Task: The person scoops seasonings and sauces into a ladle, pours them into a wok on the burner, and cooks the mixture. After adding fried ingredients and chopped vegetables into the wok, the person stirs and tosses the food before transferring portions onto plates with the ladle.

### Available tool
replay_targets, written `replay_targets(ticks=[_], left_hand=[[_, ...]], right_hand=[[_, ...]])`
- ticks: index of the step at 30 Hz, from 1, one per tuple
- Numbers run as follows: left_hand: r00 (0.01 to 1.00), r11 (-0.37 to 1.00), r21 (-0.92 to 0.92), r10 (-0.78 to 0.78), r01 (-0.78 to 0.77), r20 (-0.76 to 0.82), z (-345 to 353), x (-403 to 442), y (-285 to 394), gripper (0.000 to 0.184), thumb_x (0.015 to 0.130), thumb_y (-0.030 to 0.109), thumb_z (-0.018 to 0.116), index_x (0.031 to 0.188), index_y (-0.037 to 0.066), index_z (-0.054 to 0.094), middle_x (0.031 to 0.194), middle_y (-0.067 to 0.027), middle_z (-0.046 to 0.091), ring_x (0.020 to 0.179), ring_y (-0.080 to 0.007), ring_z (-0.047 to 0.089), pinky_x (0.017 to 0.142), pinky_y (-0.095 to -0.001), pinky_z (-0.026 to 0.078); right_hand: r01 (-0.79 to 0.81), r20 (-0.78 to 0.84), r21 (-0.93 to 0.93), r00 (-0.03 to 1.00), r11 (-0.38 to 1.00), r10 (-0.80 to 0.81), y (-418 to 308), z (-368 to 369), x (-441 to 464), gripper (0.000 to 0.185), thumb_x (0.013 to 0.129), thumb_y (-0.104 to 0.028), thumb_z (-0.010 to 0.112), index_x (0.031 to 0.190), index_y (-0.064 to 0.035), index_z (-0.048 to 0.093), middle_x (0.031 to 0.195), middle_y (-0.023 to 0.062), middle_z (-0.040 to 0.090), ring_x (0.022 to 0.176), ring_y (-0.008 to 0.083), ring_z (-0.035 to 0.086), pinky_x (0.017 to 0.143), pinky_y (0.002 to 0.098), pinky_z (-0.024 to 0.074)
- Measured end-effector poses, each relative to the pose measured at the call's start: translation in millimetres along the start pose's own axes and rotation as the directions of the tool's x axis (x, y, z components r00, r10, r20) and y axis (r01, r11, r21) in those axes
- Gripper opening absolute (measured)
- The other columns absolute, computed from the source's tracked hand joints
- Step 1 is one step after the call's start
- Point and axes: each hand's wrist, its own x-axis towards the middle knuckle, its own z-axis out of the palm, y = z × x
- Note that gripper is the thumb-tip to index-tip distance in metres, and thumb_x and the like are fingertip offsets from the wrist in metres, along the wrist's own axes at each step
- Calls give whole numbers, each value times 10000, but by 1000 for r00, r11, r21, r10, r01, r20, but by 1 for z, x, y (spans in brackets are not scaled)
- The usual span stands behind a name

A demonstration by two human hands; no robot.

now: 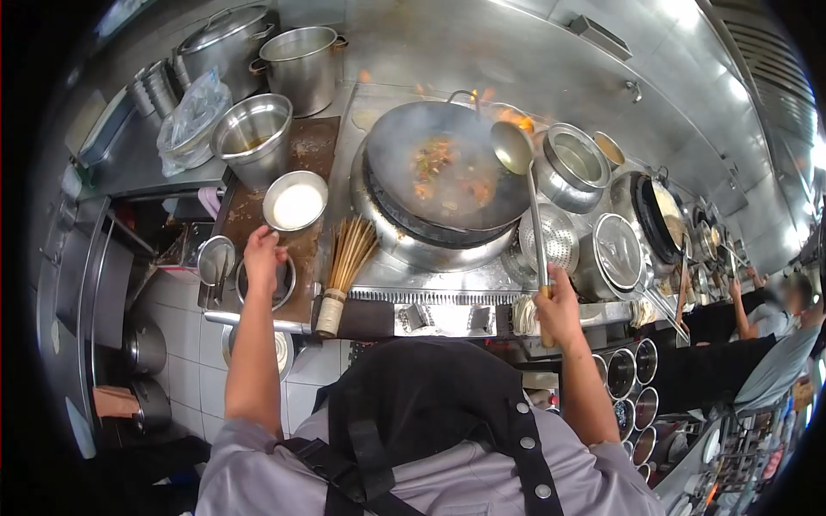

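Note:
My right hand [559, 307] is closed round the wooden handle end of a long metal ladle [512, 148]. The ladle's bowl is raised at the right rim of a large wok [391, 159]. Pieces of food [434, 163] lie in the wok under steam, and flames rise behind it. My left hand [265, 258] is over a round metal container [285, 292], just below a metal bowl of white contents [298, 203]. Its fingers are loosely bent and apart, with nothing visible in them. The hand partly hides the container.
A bamboo wok brush [348, 258] lies left of the burner. Right of it are a perforated strainer [551, 237] and a metal pot [576, 159]. A deep metal pot [254, 138] stands at the back left. Another person [774, 322] is at far right.

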Motion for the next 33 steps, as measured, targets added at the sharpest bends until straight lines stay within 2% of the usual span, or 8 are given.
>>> replay_targets(ticks=[2, 4, 6, 8, 11, 23, 29, 33], left_hand=[[992, 998, 32, -52, 56, -115, -14, 36, -13, 590, 903, 107, 649, 1430, 6, 404, 941, -100, 641, 637, -160, 609, 578, -280, 542], [995, 999, -17, -52, 51, -80, -16, 48, -17, 628, 887, 76, 650, 1448, -5, 379, 893, -119, 600, 599, -172, 606, 561, -306, 563], [992, 993, -85, -85, 77, -94, -20, 76, -34, 589, 875, 25, 601, 1425, -14, 395, 862, -116, 595, 590, -182, 616, 560, -303, 585], [991, 991, -88, -109, 102, -80, -19, 96, -45, 525, 862, -13, 577, 1373, 1, 458, 895, -114, 622, 636, -190, 636, 554, -315, 592], [992, 993, -83, -96, 89, -82, -10, 95, -42, 391, 879, -28, 569, 1263, 1, 503, 851, -120, 626, 652, -217, 662, 540, -291, 577], [988, 986, -169, -40, 14, -148, 11, 82, -35, 465, 866, -88, 591, 1306, -68, 443, 877, -134, 614, 600, -188, 632, 513, -284, 558], [992, 990, -141, -12, -7, -128, 14, 82, -31, 414, 866, -78, 592, 1255, -18, 464, 882, -127, 657, 660, -188, 662, 559, -272, 558], [995, 995, -98, -19, 10, -99, 4, 91, -28, 395, 844, -108, 580, 1226, -29, 517, 895, -127, 664, 661, -189, 659, 572, -292, 581]], right_hand=[[3, 65, 215, 998, 977, -17, -25, 23, -16, 601, 852, 12, 584, 1418, -85, 405, 771, 77, 572, 526, 132, 534, 468, 284, 449], [-266, 334, 809, 942, 525, -38, -55, 46, -33, 607, 849, 17, 570, 1421, -97, 404, 782, 90, 576, 509, 137, 534, 438, 276, 431], [-368, 452, 798, 889, 477, -71, -77, 74, -33, 611, 848, 21, 569, 1425, -107, 415, 768, 86, 577, 500, 139, 532, 422, 271, 422], [-327, 571, 482, 821, 813, -8, -102, 103, -25, 623, 847, 28, 581, 1435, -97, 419, 758, 78, 580, 510, 138, 539, 437, 275, 431], [-194, 632, 267, 775, 944, -20, -117, 166, -20, 656, 829, 33, 634, 1441, -77, 425, 726, 58, 575, 525, 122, 542, 466, 254, 429], [-13, 659, 10, 752, 1000, 3, -129, 227, -29, 604, 859, -41, 632, 1427, -44, 426, 713, 52, 573, 540, 119, 547, 524, 294, 486], [-294, 723, 214, 689, 931, 51, -130, 210, -24, 521, 871, -4, 624, 1355, -97, 455, 720, 58, 565, 520, 145, 531, 471, 304, 447], [-675, 807, 426, 585, 602, 85, -122, 192, -14, 401, 884, -12, 613, 1248, -143, 509, 750, 112, 581, 518, 162, 517, 441, 290, 403]])
